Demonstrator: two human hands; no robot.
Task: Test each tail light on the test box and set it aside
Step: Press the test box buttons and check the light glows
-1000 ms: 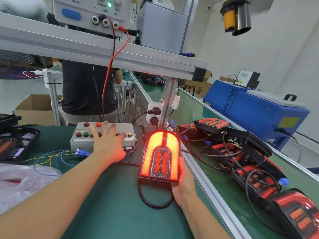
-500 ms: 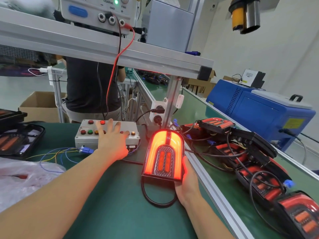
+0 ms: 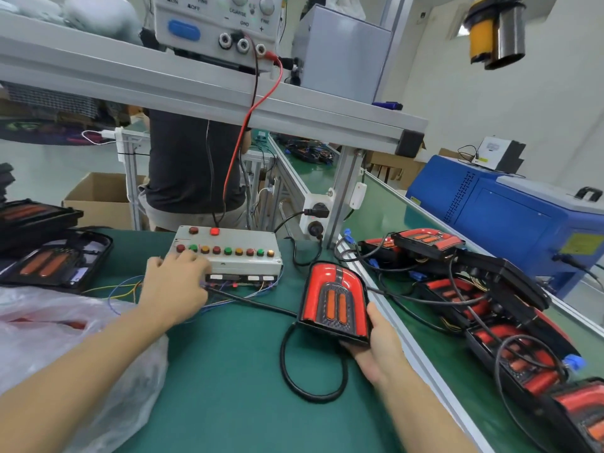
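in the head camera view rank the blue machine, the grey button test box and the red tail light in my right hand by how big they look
1. Blue metal machine, largest.
2. Grey test box and red arch-shaped tail light: look alike in size, and the light sits nearer the camera, so unranked.

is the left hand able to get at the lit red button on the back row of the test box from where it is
Probably yes. The left hand rests at the near left corner of the test box, and the lit red button sits just beyond it with nothing between them.
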